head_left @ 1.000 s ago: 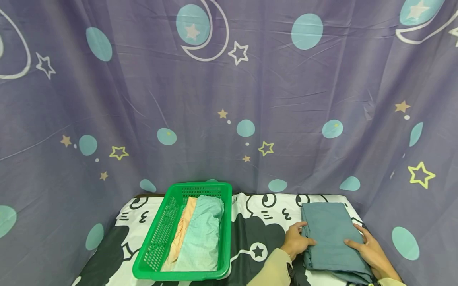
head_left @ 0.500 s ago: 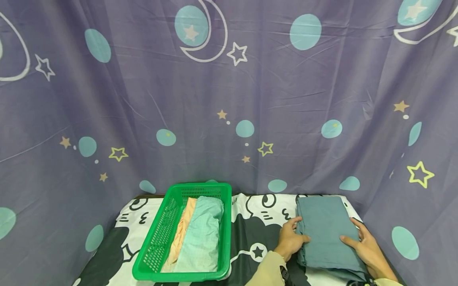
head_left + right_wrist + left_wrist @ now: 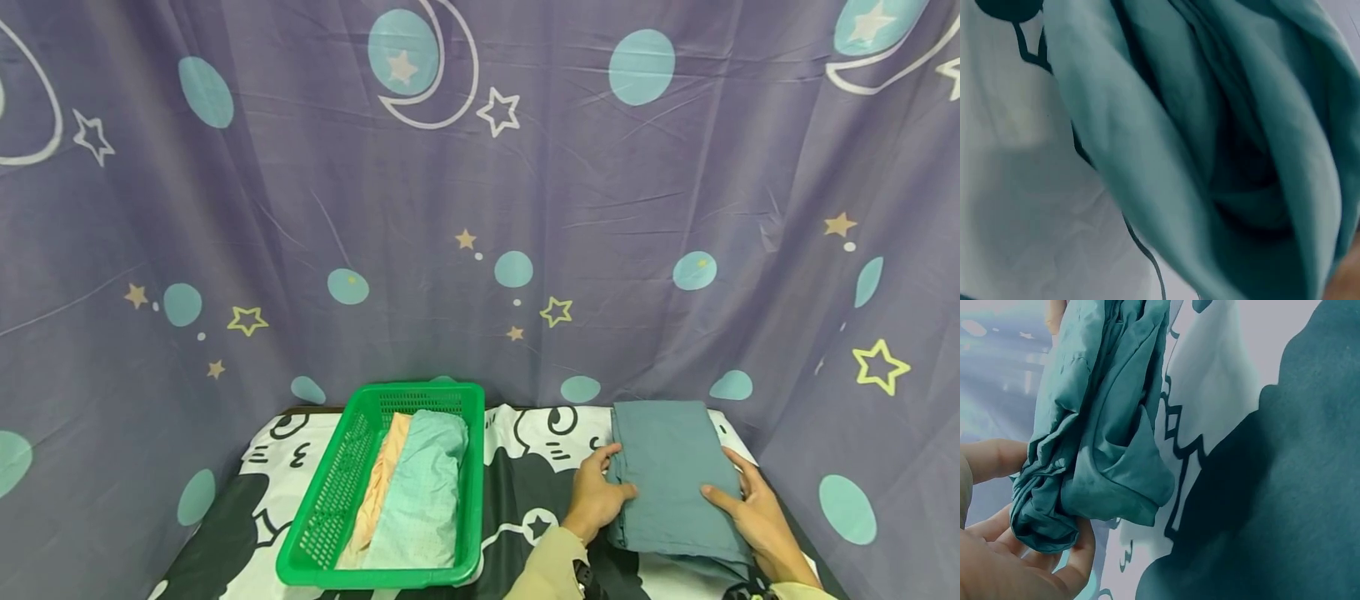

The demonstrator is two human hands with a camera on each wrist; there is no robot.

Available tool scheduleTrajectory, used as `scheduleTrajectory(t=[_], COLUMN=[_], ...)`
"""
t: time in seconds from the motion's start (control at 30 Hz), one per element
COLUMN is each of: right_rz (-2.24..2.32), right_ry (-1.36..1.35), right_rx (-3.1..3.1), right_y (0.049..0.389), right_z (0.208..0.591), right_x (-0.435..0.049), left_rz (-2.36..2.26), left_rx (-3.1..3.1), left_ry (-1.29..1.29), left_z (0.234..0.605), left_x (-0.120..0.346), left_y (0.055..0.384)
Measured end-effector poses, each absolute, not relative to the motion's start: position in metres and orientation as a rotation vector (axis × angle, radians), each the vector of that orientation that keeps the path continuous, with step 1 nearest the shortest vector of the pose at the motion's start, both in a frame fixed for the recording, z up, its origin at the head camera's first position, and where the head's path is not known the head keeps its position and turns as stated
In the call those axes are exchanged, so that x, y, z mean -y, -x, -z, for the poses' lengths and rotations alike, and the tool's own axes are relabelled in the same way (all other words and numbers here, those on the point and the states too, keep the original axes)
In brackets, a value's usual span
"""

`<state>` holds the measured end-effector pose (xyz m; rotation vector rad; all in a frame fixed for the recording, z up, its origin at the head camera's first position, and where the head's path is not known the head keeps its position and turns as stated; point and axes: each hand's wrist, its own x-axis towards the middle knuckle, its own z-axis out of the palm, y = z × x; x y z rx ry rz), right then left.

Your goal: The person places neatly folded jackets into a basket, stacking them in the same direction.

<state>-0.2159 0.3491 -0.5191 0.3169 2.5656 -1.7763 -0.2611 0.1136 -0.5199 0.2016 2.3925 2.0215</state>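
Observation:
A folded blue-grey cloth (image 3: 675, 475), several layers thick, is on the right in the head view. My left hand (image 3: 596, 498) grips its left edge, thumb on top and fingers beneath. On the opposite edge my right hand (image 3: 759, 518) holds it with the thumb over the top. In the left wrist view the cloth (image 3: 1116, 437) hangs in rolled layers above the printed cover, fingers curled under one end. The right wrist view is filled by loose folds of the cloth (image 3: 1166, 137), which hide nearly all of that hand.
A green plastic basket (image 3: 468, 575) stands left of the hands. Inside it lie a folded mint cloth (image 3: 420, 492) and a peach cloth (image 3: 381, 492). A black-and-white printed cover (image 3: 517, 483) lies under everything, with a purple curtain (image 3: 450, 192) behind.
Both hands have carried the folded blue-grey cloth a little leftward and away from the body, keeping their grip. The basket and its cloths stay put.

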Motion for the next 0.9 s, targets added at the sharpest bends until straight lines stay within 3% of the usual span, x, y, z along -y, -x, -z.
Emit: scheduleTrajectory(t=[0.9], right_rz=[2.014], right_ry=[-0.198], right_rx=[-2.464], right_y=[0.214], right_z=[0.508], right_x=[-0.308], left_rz=[-2.064], left_rx=[-2.430], left_ry=[-0.220], left_z=[0.497], left_x=[-0.070], left_y=[0.258])
